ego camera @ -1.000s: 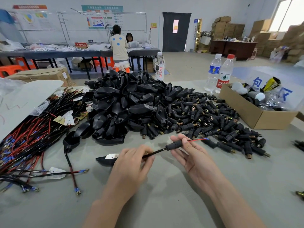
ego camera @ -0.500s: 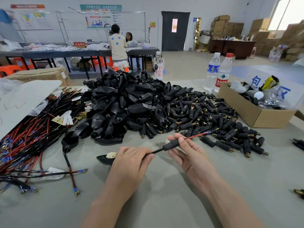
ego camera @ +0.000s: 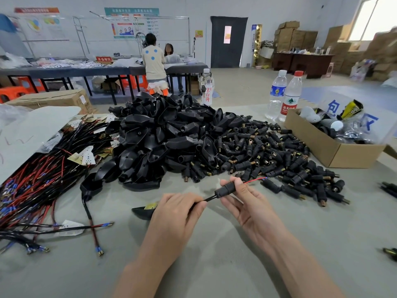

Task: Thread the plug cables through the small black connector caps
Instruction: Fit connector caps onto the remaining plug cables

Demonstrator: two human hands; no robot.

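- Head view, low centre: grips a black cable [ego camera: 209, 198] in the left hand [ego camera: 176, 214], fingers [ego camera: 193, 206] curled round it, back of the hand upward.
- Pinches a small black connector cap [ego camera: 225, 188] in the right hand [ego camera: 247, 203], fingers [ego camera: 238, 183] and thumb closed on it, palm showing; cap held off the desk [ego camera: 214, 265], tilted up to the right.
- Cable entering the cap's lower-left end; thin red wire [ego camera: 255, 180] emerging from the upper-right end, tip over the near edge of the loose caps.
- Black plug shell [ego camera: 142, 211] flat on the desk just left of the left hand, partly hidden behind it.
- Beyond the hands: heap of loose caps [ego camera: 279, 155] spreading right, nearest ones just past the right fingertips; taller heap of black shells [ego camera: 161, 138] behind and to the left.
- Along the left edge: bundle of red and black cables [ego camera: 32, 186] fanned over the desk, a few ends stopping short of the left forearm.
- At right: open cardboard box [ego camera: 322, 145] beside the cap heap, two water bottles [ego camera: 277, 93] behind it.
- Open grey desk around and between both forearms, running right to a few stray black pieces [ego camera: 388, 252] at the frame edge.
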